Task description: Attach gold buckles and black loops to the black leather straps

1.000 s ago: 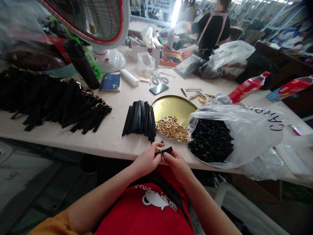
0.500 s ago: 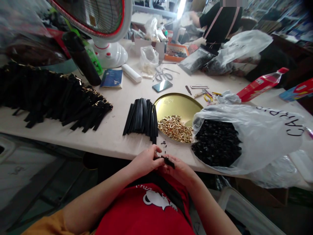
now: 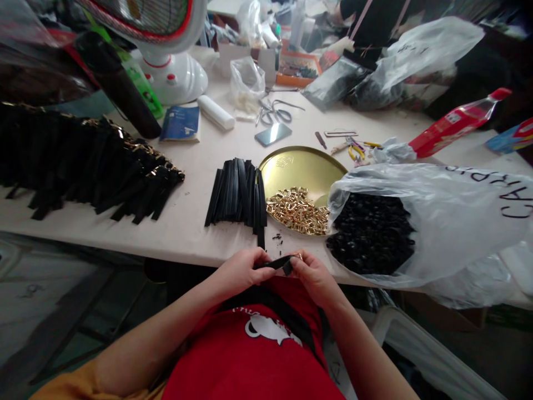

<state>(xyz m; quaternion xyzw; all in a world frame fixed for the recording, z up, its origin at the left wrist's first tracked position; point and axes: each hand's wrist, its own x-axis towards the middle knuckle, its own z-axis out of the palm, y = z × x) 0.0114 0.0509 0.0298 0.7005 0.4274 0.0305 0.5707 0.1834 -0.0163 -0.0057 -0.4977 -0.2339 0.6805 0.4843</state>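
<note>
At the table's front edge, a black strap [image 3: 272, 263] stretches between my two hands. My left hand [image 3: 245, 271] pinches one end of it. At the other end, where the strap folds over, my right hand [image 3: 311, 273] grips it; a small gold-coloured glint shows by those fingertips, perhaps a buckle. Just beyond lies a stack of flat black straps [image 3: 236, 194]. Beside the stack, a round gold tray [image 3: 306, 161] carries a heap of small gold metal buckles [image 3: 297, 211]. Small black pieces [image 3: 370, 233] fill the mouth of a clear plastic bag [image 3: 453, 222] to the right.
A long pile of black straps with gold fittings [image 3: 95, 161] covers the table's left side. Behind stand a fan [image 3: 175, 78] and a dark bottle [image 3: 120, 89]. Scissors [image 3: 277, 114], a phone [image 3: 272, 135], pliers [image 3: 356, 151] and a red-labelled bottle [image 3: 458, 125] lie further back.
My hands have moved apart, and more of the strap shows between them. A gold glint now appears at my right fingertips. The whole view has shifted slightly.
</note>
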